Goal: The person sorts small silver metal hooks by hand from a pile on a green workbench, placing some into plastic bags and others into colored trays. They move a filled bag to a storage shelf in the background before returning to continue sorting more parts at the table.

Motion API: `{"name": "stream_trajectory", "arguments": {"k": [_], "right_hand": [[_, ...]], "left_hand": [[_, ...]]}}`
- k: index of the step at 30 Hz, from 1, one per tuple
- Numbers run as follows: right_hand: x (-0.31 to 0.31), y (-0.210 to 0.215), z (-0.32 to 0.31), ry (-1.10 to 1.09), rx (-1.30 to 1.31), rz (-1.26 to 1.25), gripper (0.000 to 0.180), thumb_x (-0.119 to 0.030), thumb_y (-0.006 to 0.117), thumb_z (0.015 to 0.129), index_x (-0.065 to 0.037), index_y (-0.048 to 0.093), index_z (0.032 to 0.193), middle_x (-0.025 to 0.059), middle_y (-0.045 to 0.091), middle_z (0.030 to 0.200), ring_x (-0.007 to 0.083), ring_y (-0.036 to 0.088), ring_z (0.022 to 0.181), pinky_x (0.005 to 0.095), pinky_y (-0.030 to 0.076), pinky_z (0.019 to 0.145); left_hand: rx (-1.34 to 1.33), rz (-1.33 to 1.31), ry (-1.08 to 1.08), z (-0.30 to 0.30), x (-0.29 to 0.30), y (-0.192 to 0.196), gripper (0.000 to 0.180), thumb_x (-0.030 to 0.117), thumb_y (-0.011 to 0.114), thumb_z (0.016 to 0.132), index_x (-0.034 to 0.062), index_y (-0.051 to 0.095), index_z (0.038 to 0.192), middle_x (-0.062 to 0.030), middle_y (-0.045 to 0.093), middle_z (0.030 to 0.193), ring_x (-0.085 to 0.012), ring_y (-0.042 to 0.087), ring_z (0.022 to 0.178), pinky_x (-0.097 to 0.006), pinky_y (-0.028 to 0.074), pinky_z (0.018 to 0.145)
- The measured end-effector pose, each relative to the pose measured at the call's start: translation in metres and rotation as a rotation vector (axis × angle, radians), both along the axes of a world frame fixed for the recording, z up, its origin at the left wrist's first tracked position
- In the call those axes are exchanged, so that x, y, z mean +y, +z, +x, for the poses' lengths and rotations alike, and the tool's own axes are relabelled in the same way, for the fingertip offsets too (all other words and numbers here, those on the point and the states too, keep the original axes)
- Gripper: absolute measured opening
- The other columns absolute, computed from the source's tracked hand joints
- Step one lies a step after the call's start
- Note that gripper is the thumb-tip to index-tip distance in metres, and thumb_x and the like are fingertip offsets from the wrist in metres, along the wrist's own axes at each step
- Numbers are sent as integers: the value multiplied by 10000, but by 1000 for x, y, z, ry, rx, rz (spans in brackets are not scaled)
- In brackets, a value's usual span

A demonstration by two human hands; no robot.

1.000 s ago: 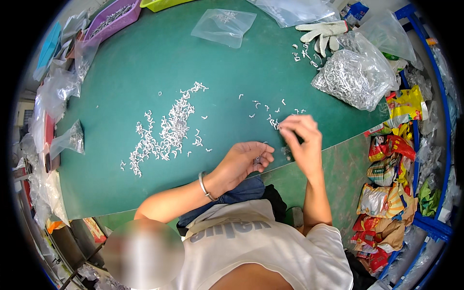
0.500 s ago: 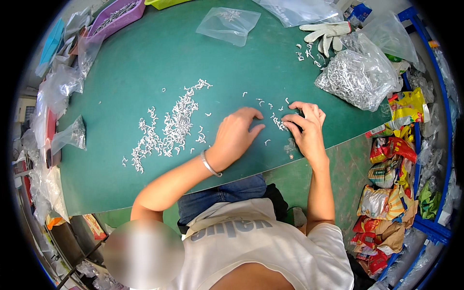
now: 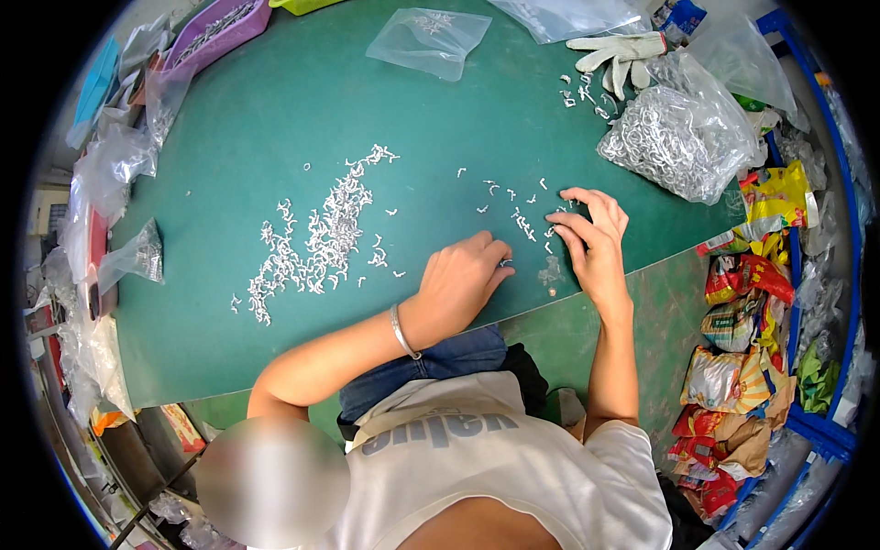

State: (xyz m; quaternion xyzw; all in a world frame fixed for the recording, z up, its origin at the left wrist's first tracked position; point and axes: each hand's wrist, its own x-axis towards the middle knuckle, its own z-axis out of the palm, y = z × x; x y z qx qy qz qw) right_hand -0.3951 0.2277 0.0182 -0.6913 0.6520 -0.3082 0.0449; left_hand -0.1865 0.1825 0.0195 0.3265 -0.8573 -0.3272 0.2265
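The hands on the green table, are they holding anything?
Cannot tell for sure. The left hand pinches at a tiny white piece with its fingertips; the right hand rests flat on more pieces.

A heap of small metal clips (image 3: 316,238) lies on the table (image 3: 275,110), left of both hands (image 3: 458,284).

- Silver clips (image 3: 321,240) lay scattered left of the fingers (image 3: 495,261).
- The mat (image 3: 275,128) under them was plain green.
- A white glove (image 3: 619,53) lay beyond.
- The tray (image 3: 215,32) was purple.
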Motion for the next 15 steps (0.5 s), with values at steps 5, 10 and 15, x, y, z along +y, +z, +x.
{"name": "stream_trajectory", "arguments": {"k": [5,10,15], "right_hand": [[4,0,-1,-19,22,-21,106,-58,710,728,-81,666,822,52,582,1138,267,497,1105,405,312,947],[7,-1,-5,-62,4,-81,100,-34,695,740,-61,639,818,58,598,1086,265,522,1059,397,329,929],[14,6,-2,-159,-87,-136,87,-28,690,762,-56,642,828,47,640,829,233,573,834,349,371,824]], "left_hand": [[19,-59,48,-16,-20,-10,106,116,660,821,56,620,898,-134,572,786,-354,579,669,-433,456,572],[90,-1,69,-22,-25,-2,101,97,631,840,50,631,930,-142,632,872,-361,600,705,-432,472,600],[30,-109,154,-16,-48,-10,135,96,631,838,32,643,956,-148,656,890,-371,615,737,-434,489,638]]}}
